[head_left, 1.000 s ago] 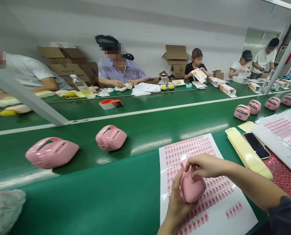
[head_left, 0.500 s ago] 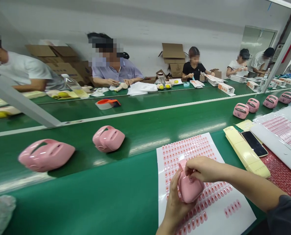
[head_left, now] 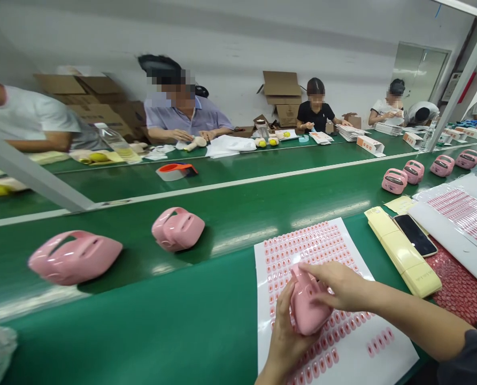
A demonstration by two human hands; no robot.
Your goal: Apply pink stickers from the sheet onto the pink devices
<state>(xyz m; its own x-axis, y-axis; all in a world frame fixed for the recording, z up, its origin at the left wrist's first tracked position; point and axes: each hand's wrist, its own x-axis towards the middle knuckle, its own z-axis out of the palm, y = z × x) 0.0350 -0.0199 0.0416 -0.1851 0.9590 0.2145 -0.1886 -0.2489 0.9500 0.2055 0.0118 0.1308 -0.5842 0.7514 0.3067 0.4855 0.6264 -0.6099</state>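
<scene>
Cupping pink case [head_left: 309, 305] from below in left hand [head_left: 285, 334], fingers curling round side. Pressing right hand [head_left: 338, 286] across top, fingers extended, only partly closed. Holding case over sticker sheet [head_left: 354, 358]. Risking slip from glossy plastic under light right-hand hold, case dropping onto sheet. Sitting farther off: phone [head_left: 415, 235], other pink cases [head_left: 177, 229] on green belt [head_left: 142, 331].

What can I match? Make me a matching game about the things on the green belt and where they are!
Things:
1. black phone
2. orange tape roll
3. nearest pink plastic shell
4. sheet of pink stickers

Places:
A. held in the left hand and right hand
B. on the far belt
C. beneath the hands
D. beside the long yellow strip

Pairs: 1-D, 2-B, 3-A, 4-C
</scene>
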